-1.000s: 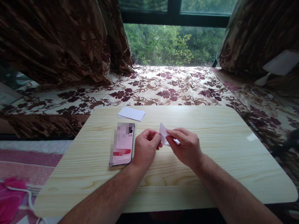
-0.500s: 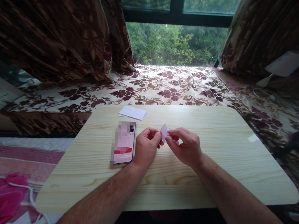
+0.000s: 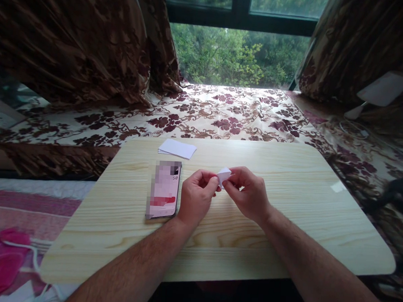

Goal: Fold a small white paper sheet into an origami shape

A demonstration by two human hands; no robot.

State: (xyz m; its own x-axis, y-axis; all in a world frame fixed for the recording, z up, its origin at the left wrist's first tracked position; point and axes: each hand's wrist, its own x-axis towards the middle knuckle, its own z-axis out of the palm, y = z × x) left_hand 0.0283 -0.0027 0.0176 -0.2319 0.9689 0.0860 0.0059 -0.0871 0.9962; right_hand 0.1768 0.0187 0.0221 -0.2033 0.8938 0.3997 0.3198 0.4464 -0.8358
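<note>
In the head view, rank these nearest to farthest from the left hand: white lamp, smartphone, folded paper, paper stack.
1. Folded paper, pinched by the left hand.
2. Smartphone, close on its left.
3. Paper stack, beyond the smartphone.
4. White lamp, far right.

Daylight comes from the window (image 3: 223,57) at the top middle; the upper corners are dark; the table (image 3: 285,236) shines softly near its top edge; little squares hide part of the phone (image 3: 167,185); the sides look smeary and stretched.
</note>
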